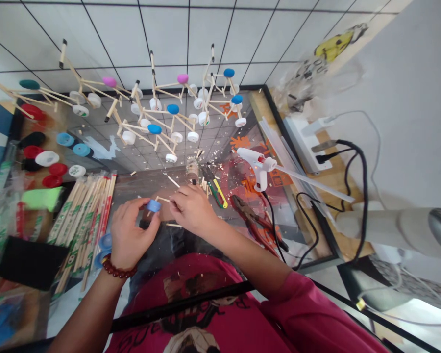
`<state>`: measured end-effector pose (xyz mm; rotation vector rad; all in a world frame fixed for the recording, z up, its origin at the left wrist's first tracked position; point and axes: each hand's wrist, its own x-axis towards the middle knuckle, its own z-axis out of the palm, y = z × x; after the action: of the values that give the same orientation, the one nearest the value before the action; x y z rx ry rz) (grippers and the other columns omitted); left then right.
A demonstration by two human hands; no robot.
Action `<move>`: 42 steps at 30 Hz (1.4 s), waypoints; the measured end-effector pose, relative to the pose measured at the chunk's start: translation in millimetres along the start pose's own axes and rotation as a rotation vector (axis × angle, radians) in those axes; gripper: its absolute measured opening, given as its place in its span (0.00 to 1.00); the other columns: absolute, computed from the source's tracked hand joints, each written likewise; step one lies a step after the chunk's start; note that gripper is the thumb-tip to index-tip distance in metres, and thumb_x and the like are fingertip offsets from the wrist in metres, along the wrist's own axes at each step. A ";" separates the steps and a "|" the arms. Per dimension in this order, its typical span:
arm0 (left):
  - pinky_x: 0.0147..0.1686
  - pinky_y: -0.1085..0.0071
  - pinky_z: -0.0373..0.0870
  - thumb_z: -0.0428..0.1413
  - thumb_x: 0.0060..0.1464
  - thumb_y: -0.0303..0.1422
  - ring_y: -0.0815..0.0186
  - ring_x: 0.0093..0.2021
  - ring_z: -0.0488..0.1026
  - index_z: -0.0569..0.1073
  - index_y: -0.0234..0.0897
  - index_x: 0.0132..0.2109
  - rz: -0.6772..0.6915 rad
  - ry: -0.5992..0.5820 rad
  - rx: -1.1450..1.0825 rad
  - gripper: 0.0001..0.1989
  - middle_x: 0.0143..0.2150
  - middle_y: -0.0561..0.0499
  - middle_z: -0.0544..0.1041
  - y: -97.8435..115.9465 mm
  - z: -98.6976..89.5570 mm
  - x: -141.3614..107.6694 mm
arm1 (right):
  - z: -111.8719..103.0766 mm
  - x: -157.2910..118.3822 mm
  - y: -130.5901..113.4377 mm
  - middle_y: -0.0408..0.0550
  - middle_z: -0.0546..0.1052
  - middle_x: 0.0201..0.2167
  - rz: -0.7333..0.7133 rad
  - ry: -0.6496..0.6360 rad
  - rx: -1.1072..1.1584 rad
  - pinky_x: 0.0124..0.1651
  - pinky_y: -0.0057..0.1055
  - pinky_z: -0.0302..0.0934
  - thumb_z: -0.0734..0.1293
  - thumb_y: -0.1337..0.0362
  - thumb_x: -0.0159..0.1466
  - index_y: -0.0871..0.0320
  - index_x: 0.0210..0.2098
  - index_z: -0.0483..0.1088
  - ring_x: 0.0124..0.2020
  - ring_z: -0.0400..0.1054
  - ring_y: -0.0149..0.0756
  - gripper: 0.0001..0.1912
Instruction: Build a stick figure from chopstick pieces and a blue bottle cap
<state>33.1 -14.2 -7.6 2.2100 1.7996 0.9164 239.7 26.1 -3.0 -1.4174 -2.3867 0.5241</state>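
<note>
My left hand point(130, 230), with a beaded bracelet at the wrist, pinches a light blue bottle cap point(154, 205) between thumb and forefinger. Just right of it, the closed fingers of my right hand point(193, 208) grip a short thin wooden stick point(163, 199), whose left end reaches the cap. Whether stick and cap are joined I cannot tell. Beyond my right hand lie a green and yellow utility knife point(218, 190) and wood scraps. A white glue gun point(259, 165) stands farther right, with red-handled pliers point(250, 215) nearer me.
Several small models of sticks and bottle caps point(173, 109) stand at the back of the glass tabletop. Wrapped chopsticks point(83, 211) and loose caps point(47, 158) lie at left. A power strip point(308, 144) and black cables run along the right edge.
</note>
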 end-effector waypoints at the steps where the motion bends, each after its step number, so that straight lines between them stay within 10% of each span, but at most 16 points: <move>1: 0.48 0.54 0.77 0.62 0.63 0.38 0.49 0.46 0.84 0.80 0.40 0.51 0.001 0.001 -0.001 0.12 0.46 0.43 0.88 -0.1 0.0 0.0 | -0.1 -0.1 0.0 0.50 0.81 0.36 -0.002 -0.003 -0.001 0.50 0.39 0.61 0.69 0.68 0.73 0.57 0.39 0.83 0.41 0.71 0.44 0.09; 42: 0.52 0.53 0.79 0.65 0.61 0.39 0.53 0.45 0.82 0.75 0.38 0.65 -0.016 -0.011 -0.011 0.27 0.50 0.42 0.83 -2.4 -0.2 -0.5 | -12.4 -10.0 15.6 0.50 0.84 0.42 0.020 0.054 -0.006 0.49 0.42 0.56 0.67 0.68 0.73 0.52 0.43 0.83 0.46 0.73 0.46 0.11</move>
<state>30.9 -14.1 -8.7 2.1869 1.8007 0.9063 261.8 26.0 0.0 -1.4417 -2.3364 0.4780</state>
